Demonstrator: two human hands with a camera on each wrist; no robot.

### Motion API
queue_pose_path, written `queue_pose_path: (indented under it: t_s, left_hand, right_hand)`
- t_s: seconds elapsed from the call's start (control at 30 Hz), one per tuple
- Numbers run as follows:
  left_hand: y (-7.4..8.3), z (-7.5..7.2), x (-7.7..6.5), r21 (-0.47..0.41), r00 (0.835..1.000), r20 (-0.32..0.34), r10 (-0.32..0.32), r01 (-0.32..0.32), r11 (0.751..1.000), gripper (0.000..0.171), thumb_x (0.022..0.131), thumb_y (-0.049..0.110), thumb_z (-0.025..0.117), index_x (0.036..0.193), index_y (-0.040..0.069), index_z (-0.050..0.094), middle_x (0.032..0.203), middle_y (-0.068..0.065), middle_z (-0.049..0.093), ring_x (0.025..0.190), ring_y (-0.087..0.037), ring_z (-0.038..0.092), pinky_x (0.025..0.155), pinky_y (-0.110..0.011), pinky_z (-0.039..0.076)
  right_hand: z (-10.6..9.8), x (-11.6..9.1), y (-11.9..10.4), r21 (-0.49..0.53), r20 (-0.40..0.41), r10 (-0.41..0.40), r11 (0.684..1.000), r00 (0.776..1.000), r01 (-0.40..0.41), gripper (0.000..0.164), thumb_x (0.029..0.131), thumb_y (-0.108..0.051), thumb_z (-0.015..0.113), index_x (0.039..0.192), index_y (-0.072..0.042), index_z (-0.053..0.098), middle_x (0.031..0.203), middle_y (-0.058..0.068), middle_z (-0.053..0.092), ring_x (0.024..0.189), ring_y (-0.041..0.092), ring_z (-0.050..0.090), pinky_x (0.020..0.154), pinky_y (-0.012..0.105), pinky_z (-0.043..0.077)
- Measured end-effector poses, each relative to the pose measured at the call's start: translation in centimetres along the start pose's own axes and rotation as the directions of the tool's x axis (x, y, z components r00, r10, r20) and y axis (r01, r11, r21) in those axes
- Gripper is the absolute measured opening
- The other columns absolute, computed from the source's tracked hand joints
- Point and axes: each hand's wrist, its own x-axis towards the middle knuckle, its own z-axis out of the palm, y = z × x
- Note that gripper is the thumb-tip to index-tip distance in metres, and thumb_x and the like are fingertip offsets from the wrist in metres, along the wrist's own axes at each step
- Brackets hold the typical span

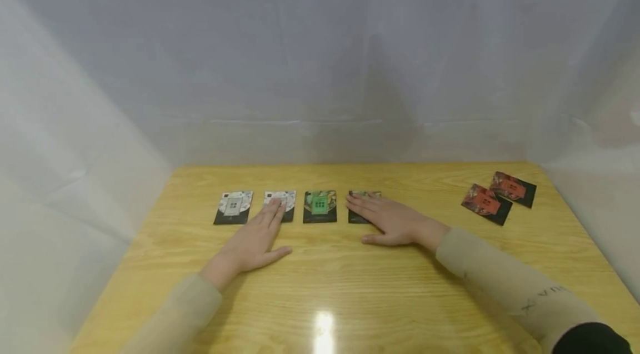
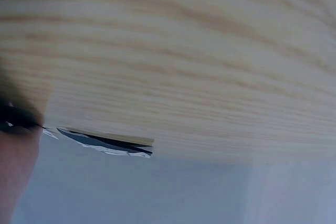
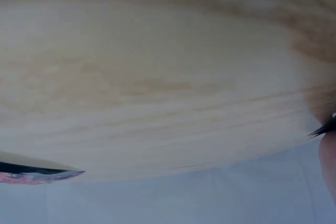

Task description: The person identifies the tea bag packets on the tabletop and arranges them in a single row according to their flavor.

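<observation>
Two white-and-black packets and two green-and-black ones lie in a row on the wooden table. My left hand [image 1: 248, 244] rests with straight fingers on the second white packet [image 1: 287, 213], partly covering it. The first white packet [image 1: 233, 208] lies just left of it; the left wrist view shows a white packet [image 2: 107, 144] edge-on beside the hand [image 2: 16, 169]. Between my hands is a green packet [image 1: 320, 207]. My right hand [image 1: 392, 222] lies flat, fingers extended, over the other green packet [image 1: 356, 215], hiding most of it.
Two red-and-black packets [image 1: 486, 204] lie askew at the far right, one overlapping the other. The wooden table [image 1: 320, 276] ends at the back against a pale sheet [image 1: 320, 65], with more sheeting along both sides.
</observation>
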Motion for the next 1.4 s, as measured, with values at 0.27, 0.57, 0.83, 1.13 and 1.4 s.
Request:
queue_pose_path:
  t_s: [0.27,0.57,0.83,1.13,1.4]
  left_hand:
    - [0.0,0.0,0.0,-0.002,1.000,-0.002,0.002,-0.002,1.000,0.099,0.106,0.063,0.048,0.167,-0.008,0.014,0.176,-0.029,0.008,0.165,-0.044,0.010,0.135,-0.052,0.020]
    - [-0.1,0.2,0.0,0.001,1.000,-0.004,0.005,-0.005,1.000,0.100,0.106,0.063,0.048,0.167,-0.008,0.014,0.176,-0.028,0.008,0.165,-0.043,0.011,0.135,-0.052,0.020]
    - [-0.1,0.2,0.0,-0.002,1.000,-0.006,0.005,-0.005,1.000,0.099,0.106,0.063,0.049,0.167,-0.008,0.014,0.176,-0.029,0.009,0.165,-0.044,0.011,0.135,-0.052,0.021]
    - [0.1,-0.1,-0.1,-0.001,1.000,-0.002,0.003,-0.003,1.000,0.100,0.106,0.063,0.049,0.167,-0.008,0.014,0.176,-0.029,0.009,0.165,-0.044,0.012,0.135,-0.052,0.021]
    - [0.2,-0.2,-0.2,0.004,1.000,0.000,-0.002,0.002,1.000,0.100,0.105,0.064,0.048,0.167,-0.007,0.014,0.176,-0.028,0.007,0.165,-0.043,0.010,0.135,-0.052,0.021]
  right_hand:
    - [0.0,0.5,0.1,-0.004,0.007,0.008,1.000,1.000,-0.008,0.088,0.107,-0.057,0.050,0.172,-0.013,0.011,0.181,0.008,0.009,0.168,0.029,0.012,0.137,0.054,0.015]
    - [0.0,0.5,-0.1,-0.006,0.017,0.002,1.000,1.000,-0.002,0.086,0.108,-0.056,0.049,0.172,-0.013,0.011,0.181,0.007,0.008,0.168,0.028,0.010,0.138,0.053,0.014]
    - [0.0,0.4,-0.1,-0.035,-0.028,-0.012,0.999,1.000,0.011,0.089,0.107,-0.057,0.052,0.172,-0.010,0.013,0.181,0.009,0.010,0.167,0.029,0.013,0.137,0.053,0.016]
    - [-0.5,-0.6,0.5,-0.031,-0.082,0.034,0.999,0.996,-0.037,0.090,0.105,-0.053,0.057,0.171,-0.009,0.015,0.180,0.012,0.014,0.167,0.033,0.016,0.137,0.054,0.015]
    - [-1.4,-2.0,1.0,-0.029,-0.111,0.076,0.996,0.991,-0.080,0.087,0.105,-0.048,0.059,0.170,-0.007,0.018,0.179,0.014,0.015,0.165,0.038,0.018,0.136,0.056,0.016]
